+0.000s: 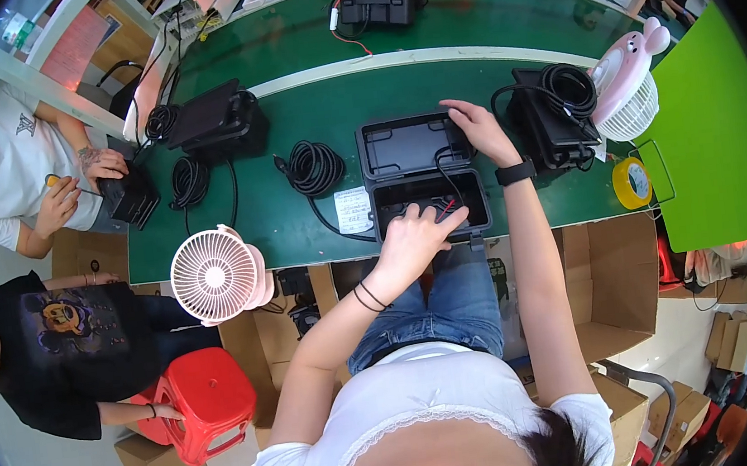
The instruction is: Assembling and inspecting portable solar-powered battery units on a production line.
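Note:
An open black plastic case lies before me on the green bench, its lid folded back and its deep base nearest me. My right hand is at the lid's upper right corner, the edge between thumb and fingers. Over the front of the base my left hand reaches in with bent fingers; what they hold is hidden. A thin black cable runs from the lid area down into the base, where short red wires show beside my left fingers.
Left of the case are a coiled black cable and a paper slip. More black cases stand farther left and right. A pink fan is at the front edge, with yellow tape at right. A co-worker's hand holds a screwdriver.

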